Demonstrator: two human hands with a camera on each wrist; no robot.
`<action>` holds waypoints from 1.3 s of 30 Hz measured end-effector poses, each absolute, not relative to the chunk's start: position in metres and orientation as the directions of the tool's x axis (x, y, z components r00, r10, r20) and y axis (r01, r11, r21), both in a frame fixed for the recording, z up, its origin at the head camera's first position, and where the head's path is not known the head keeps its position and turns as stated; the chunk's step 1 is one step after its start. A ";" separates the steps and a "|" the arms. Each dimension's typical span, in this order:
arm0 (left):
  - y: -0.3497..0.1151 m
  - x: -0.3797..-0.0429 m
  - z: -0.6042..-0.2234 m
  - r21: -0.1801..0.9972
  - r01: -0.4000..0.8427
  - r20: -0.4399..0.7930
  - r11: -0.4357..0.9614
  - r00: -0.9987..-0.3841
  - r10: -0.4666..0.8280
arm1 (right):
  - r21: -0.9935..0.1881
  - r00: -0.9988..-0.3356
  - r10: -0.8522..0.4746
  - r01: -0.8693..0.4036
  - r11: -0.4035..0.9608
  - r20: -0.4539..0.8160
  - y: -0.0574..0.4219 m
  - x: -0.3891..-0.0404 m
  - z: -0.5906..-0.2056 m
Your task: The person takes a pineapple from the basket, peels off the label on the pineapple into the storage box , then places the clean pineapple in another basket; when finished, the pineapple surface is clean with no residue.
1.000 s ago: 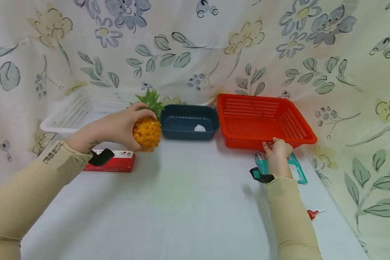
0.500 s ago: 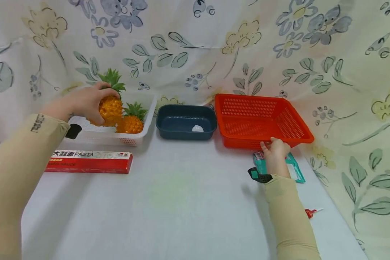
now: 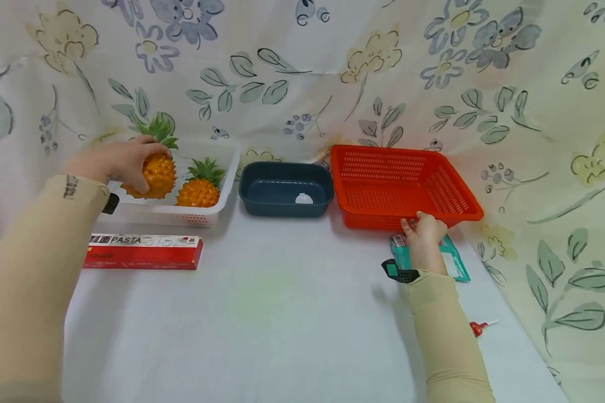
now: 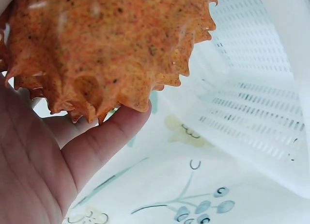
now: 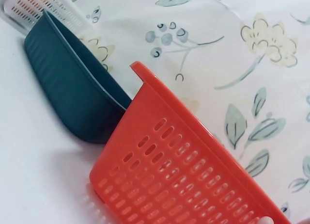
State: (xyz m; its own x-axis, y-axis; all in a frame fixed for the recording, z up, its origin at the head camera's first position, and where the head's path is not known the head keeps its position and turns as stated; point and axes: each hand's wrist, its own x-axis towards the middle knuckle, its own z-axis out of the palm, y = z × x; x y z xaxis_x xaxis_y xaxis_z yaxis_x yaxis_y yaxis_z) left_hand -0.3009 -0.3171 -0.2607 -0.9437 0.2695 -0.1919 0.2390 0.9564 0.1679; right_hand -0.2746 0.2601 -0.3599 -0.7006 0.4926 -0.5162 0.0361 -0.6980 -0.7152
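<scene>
My left hand [image 3: 118,162] grips a toy-like orange pineapple [image 3: 158,174] with a green leafy top. It is held low over the left part of the white basket [image 3: 230,176], beside a second pineapple [image 3: 198,193] in the basket's right part. Close up in the left wrist view, the fingers curve around the held pineapple's spiky skin [image 4: 111,49]. On the other side, my right hand [image 3: 426,232] pinches the near rim of the red basket [image 3: 383,220]. Only fingertips of that hand show at the bottom of the right wrist view.
Between the baskets stands a dark blue container [image 3: 286,210] with a white half-round patch inside. A red pasta box [image 3: 146,257] lies before the white basket. A teal packet [image 3: 451,257] lies under the right hand, and a red lollipop [image 3: 478,328] lies nearer the right edge.
My left hand has carried the pineapple leftward from beside the blue container to the white basket, then lowered it. The right hand has kept its place on the red basket's rim.
</scene>
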 end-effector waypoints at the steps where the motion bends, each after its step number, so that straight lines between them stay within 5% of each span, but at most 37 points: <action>1: -0.318 -0.301 -0.262 0.178 0.230 -0.197 0.957 -0.944 0.264 | -0.715 -0.700 0.492 0.037 -0.698 -0.517 0.260 -0.275 -0.360; 18: -0.329 -0.298 -0.271 0.124 0.137 -0.254 0.983 -0.953 0.165 | -0.714 -0.701 0.496 0.027 -0.699 -0.512 0.259 -0.274 -0.364; 28: -0.323 -0.300 -0.288 0.229 0.081 -0.310 0.970 -0.939 0.152 | -0.723 -0.708 0.502 0.016 -0.691 -0.496 0.259 -0.276 -0.364; 39: -0.281 -0.293 -0.288 0.191 0.200 -0.131 0.961 -0.965 0.227 | -0.715 -0.710 0.501 0.006 -0.699 -0.495 0.260 -0.276 -0.363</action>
